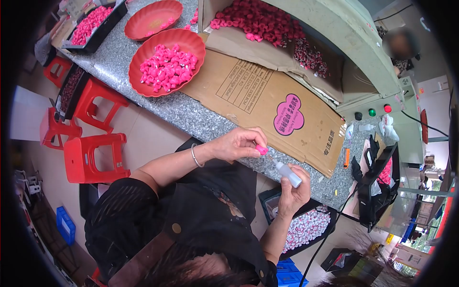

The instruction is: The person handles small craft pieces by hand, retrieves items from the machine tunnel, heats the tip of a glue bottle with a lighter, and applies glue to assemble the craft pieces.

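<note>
Over the bench's near edge, my left hand (240, 144) pinches a small bright pink piece (261, 149) between thumb and fingertips. My right hand (295, 190) is wrapped round a small translucent squeeze bottle (289, 175). The bottle is tilted, and its thin tip points at the pink piece. Whether tip and piece touch I cannot tell. Beyond my hands lies a flat cardboard sheet (248, 117) with a pink printed label. A red scalloped bowl (135, 85) of similar pink pieces stands on the bench to the left.
A white hooded machine (363, 57) at the back holds heaps of pink pieces. Another red bowl (138, 18) and a black tray (98, 43) stand far left. An orange lighter-like object (346, 158) and a black bin (377, 201) are right. Red stools (95, 160) stand left.
</note>
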`<act>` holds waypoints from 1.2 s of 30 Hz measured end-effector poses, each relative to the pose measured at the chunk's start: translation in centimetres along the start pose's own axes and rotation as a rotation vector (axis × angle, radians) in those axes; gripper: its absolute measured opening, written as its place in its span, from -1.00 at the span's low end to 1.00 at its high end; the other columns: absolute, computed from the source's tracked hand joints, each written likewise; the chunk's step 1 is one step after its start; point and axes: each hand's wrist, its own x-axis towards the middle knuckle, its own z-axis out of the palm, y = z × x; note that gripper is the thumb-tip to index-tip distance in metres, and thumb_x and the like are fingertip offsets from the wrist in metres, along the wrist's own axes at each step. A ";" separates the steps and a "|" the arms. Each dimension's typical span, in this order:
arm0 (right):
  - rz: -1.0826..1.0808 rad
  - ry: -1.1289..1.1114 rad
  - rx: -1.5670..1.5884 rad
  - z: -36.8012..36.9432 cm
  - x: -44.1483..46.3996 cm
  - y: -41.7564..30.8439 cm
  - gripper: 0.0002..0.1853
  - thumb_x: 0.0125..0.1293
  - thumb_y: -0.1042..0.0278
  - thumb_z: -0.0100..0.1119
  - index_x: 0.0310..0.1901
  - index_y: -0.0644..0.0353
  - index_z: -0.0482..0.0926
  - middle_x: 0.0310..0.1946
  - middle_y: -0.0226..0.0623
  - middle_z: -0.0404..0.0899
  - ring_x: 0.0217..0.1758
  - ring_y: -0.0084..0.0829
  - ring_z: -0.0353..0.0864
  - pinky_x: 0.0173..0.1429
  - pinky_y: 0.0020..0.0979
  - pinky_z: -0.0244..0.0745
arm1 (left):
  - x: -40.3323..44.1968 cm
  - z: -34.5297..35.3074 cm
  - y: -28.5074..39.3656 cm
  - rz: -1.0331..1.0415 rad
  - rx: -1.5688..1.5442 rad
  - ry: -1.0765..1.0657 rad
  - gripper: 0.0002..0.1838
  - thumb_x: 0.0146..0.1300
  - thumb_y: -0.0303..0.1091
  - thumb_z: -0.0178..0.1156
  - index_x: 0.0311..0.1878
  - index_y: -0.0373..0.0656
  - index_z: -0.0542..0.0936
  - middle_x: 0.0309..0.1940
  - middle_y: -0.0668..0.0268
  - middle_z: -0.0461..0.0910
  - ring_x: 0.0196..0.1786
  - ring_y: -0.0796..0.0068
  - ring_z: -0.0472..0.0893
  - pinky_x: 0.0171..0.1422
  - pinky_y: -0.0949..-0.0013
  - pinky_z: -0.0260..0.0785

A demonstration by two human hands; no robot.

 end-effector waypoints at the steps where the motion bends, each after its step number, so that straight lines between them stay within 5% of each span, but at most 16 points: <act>1: 0.002 0.001 0.003 0.0 0.0 0.0 -0.70 0.18 0.42 0.29 -0.10 0.35 0.48 -0.11 -0.07 0.50 0.00 -0.28 0.48 0.13 -0.29 0.39 | 0.0 0.0 -0.1 0.003 0.001 0.002 -0.84 0.20 -0.61 0.17 -0.14 -0.30 0.51 -0.11 0.30 0.40 -0.03 0.59 0.46 0.09 0.50 0.38; 36: 0.003 -0.013 -0.009 0.3 0.1 -0.3 -0.70 0.17 0.41 0.30 -0.11 0.36 0.49 -0.13 -0.07 0.51 -0.01 -0.28 0.48 0.13 -0.29 0.39 | -0.1 0.2 -0.3 0.005 0.028 0.057 -0.79 0.14 -0.70 0.17 -0.16 -0.28 0.54 -0.07 0.29 0.40 0.03 0.53 0.49 0.16 0.49 0.42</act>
